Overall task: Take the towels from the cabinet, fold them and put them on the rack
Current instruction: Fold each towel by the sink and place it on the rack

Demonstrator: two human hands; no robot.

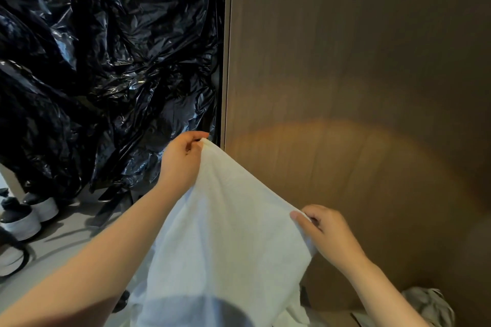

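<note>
You hold the white towel stretched between both hands, so its top edge runs taut and the rest hangs free toward you. I take this to be the spread that comes before a first fold. Your left hand pinches one end of that edge between thumb and curled fingers, raised and pushed farther out. Your right hand pinches the other end, lower and nearer your body. The towel therefore slopes down from the left hand to the right and drapes below both wrists. Whether each pinch sits on a true corner I cannot tell, because the cloth bunches there. Beyond your left hand hangs black plastic sheeting. Beyond your right hand stands a brown wooden panel, possibly the cabinet's door. A crumpled pale cloth lies below your right forearm and may be another towel.
</note>
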